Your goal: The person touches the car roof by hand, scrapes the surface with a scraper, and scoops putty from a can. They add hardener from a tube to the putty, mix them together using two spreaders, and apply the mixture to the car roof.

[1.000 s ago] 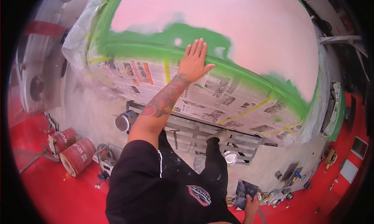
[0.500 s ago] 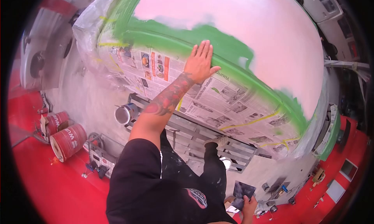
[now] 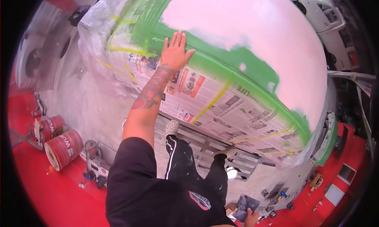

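My left hand [image 3: 176,52] lies flat, palm down, fingers stretched, on the green-painted edge of a large curved vehicle panel [image 3: 252,17]. The panel is pale pink in the middle, with green along its border. Below its edge hangs masking newspaper [image 3: 221,96], held with yellow tape [image 3: 213,102]. Low at the right of my body, my right hand [image 3: 251,218] grips a dark grey sheet of sandpaper [image 3: 246,205] with pale smudges on it.
I stand on a slatted metal platform [image 3: 246,163]. Plastic sheeting [image 3: 92,37] drapes the panel's left end. Red drums [image 3: 65,148] and a wheeled cart [image 3: 94,163] are at the left. Tools [image 3: 276,195] lie at the lower right, and a white vehicle cab [image 3: 321,11] is at the upper right.
My left hand has slid left along the green edge, staying flat on it. My view and body have shifted left, and my left foot now shows on the platform. The sandpaper stays in my right hand.
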A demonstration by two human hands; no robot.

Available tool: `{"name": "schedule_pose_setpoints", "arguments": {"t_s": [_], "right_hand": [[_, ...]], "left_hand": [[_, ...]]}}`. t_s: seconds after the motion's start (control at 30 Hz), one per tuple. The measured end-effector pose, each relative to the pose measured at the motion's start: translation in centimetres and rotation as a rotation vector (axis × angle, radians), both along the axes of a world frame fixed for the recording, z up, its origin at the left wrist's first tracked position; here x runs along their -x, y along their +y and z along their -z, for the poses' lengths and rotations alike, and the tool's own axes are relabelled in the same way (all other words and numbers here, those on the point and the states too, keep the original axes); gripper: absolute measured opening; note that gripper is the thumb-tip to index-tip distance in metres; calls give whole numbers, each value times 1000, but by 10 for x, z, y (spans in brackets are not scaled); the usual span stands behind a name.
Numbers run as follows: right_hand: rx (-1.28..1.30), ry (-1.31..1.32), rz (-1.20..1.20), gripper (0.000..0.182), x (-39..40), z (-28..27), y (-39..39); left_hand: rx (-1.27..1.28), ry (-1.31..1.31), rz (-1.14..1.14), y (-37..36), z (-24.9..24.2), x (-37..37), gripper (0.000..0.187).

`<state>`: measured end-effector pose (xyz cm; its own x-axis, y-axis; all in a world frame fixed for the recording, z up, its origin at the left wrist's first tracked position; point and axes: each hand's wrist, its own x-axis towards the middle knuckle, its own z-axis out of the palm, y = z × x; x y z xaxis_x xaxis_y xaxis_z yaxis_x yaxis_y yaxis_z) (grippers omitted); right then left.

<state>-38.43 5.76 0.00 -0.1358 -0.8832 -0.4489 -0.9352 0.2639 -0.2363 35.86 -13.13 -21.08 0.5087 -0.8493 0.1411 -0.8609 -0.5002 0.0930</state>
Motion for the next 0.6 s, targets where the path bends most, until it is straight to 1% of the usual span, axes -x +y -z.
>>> {"name": "schedule_pose_setpoints", "arguments": {"t_s": [0.1, 0.13, 0.2, 0.27, 0.33, 0.37, 0.43, 0.47, 0.53, 0.57, 0.6], "right_hand": [[-183, 272, -71, 58, -34, -3, 29], [-180, 282, -68, 58, -47, -4, 35], [-70, -89, 124, 24, -79, -6, 39], [-59, -63, 137, 23, -104, -17, 37], [-74, -83, 56, 21, -118, -24, 32], [-64, -78, 63, 21, -126, -28, 28], [-64, -92, 100, 20, -145, -40, 23], [-53, -89, 119, 20, -153, -46, 21], [-3, -105, 98, 20, -159, -54, 24], [4, -59, 122, 19, -145, -51, 33], [19, -57, 168, 19, -146, -53, 40]], "left_hand": [[-17, 35, -72, 15, 5, -52, 76], [-16, 57, -116, 17, 8, -60, 76], [-15, 80, -113, 19, 9, -65, 77], [-9, 106, -99, 16, 7, -56, 78], [31, 124, -49, 13, 4, -39, 80], [40, 130, -41, 9, 2, -29, 80], [48, 92, 178, 0, -1, -10, 80], [56, 96, 198, -3, -6, -3, 80], [-52, 87, 544, -15, -19, 8, 79], [-40, 87, 585, -23, -23, 10, 79], [-67, 69, 743, -29, -25, 7, 79]]}}
